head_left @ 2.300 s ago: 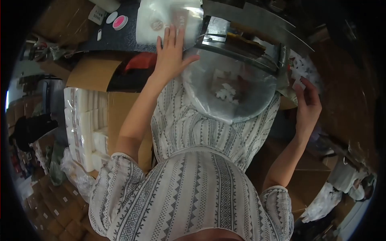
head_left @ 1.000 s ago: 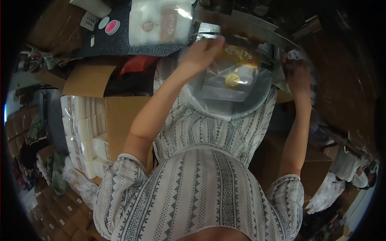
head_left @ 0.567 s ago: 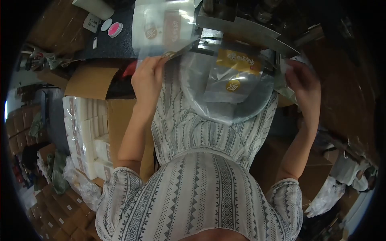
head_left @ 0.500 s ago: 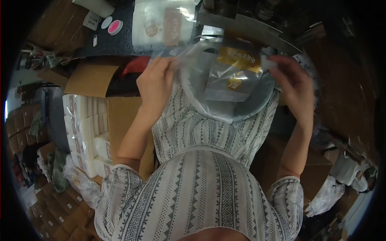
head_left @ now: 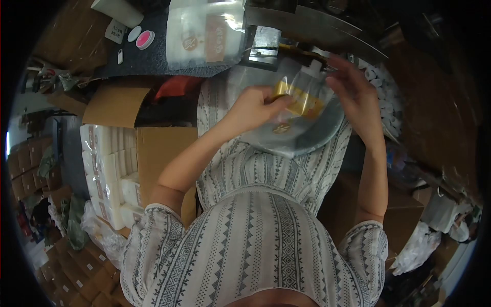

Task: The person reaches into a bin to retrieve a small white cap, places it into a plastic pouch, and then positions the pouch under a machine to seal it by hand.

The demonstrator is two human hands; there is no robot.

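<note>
The left hand is closed, pinching the left edge of a clear bag between thumb and fingers. The bag carries a gold label across its middle and hangs tilted between the 2 hands, in front of the person's chest. The right hand has its fingers bent onto the bag's upper right edge, the thumb pressing from below, so both hands grip the same bag. Something small and white sits at the bag's top edge, just beside the right fingertips; what it is cannot be told.

Right under the bag lies a round grey tray covered in clear film. Beyond the left hand, on the dark worktop, rests a stack of clear bags with brown labels, and farther left a pink round lid. Below the left forearm stands a cardboard box with packs of white tissue beside it. To the right of the right hand is a heap of small white pieces.
</note>
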